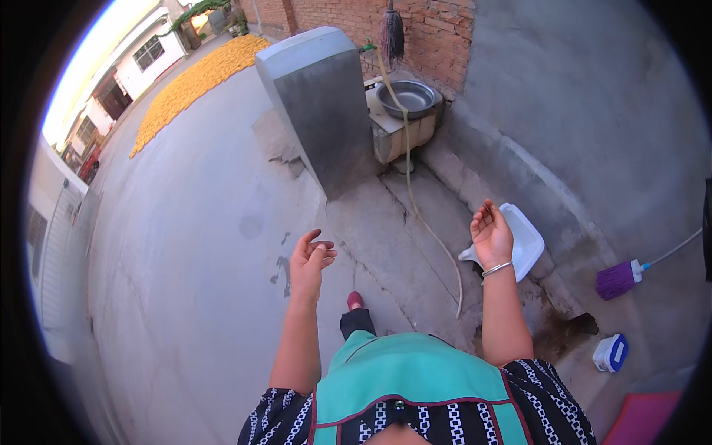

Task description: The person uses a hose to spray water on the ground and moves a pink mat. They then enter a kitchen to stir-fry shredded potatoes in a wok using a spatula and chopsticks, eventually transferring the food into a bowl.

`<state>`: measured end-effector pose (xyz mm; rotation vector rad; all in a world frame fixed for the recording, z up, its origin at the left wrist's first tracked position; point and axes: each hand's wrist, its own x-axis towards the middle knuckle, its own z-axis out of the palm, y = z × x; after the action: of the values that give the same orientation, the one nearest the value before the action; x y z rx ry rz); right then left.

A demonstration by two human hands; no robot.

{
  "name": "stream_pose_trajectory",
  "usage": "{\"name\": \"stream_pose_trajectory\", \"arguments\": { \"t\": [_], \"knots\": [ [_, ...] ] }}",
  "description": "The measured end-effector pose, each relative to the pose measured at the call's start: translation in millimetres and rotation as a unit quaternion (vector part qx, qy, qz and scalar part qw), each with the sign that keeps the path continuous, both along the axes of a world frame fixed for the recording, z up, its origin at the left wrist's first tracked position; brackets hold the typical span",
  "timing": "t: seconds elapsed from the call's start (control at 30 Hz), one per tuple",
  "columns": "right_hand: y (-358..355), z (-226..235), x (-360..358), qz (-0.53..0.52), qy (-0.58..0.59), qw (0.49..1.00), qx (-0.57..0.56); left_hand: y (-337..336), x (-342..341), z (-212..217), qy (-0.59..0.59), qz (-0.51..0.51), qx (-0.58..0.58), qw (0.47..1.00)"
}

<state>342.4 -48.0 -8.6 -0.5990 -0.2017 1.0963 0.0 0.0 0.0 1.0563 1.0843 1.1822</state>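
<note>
My left hand [308, 257] hangs in the air over the concrete, its fingers loosely bent and apart, with nothing in it. Palm up, my right hand [492, 239] also holds nothing; its fingers curl a little and a silver bracelet [498, 268] circles the wrist. Behind that hand on the ground lies a white plastic dustpan-like thing [525, 245], partly covered by the hand and forearm. Between my two hands a pale yellow hose [427, 224] runs along the ground, coming from a green tap [368, 47] on the far side.
A metal basin [410, 96] rests on a low stand behind a grey upright block [322, 111]. On the right are a purple mop [617, 280], a white and blue tub [610, 354] and a hole [582, 325]. Yellow cobs or grain [194, 81] cover ground far left.
</note>
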Motion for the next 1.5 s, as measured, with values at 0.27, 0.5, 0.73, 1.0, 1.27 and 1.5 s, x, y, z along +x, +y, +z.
{"name": "stream_pose_trajectory", "arguments": {
  "t": [0.27,0.5,0.73,1.0,1.27,1.5],
  "knots": [
    [160.6,-72.9,61.6,-0.198,0.142,0.966,-0.084,299.6,105.4,18.1,0.109,-0.211,0.019,0.971],
    [108.7,-231.5,106.7,-0.339,0.276,0.868,-0.236,371.0,265.5,-150.0,0.243,-0.425,-0.051,0.87],
    [119.7,-369.9,136.0,-0.388,0.379,0.77,-0.337,369.0,413.7,-347.6,0.441,-0.587,0.085,0.673],
    [203.2,-583.5,129.5,-0.407,0.464,0.697,-0.365,365.7,518.4,-607.0,0.523,-0.679,0.257,0.447],
    [277.8,-805.0,158.7,-0.403,0.475,0.709,-0.331,369.9,551.3,-849.8,0.545,-0.684,0.378,0.303],
    [250.6,-792.5,146.4,-0.441,0.503,0.673,-0.316,342.6,500.7,-821.1,0.38,-0.831,0.307,0.267]
  ]
}}
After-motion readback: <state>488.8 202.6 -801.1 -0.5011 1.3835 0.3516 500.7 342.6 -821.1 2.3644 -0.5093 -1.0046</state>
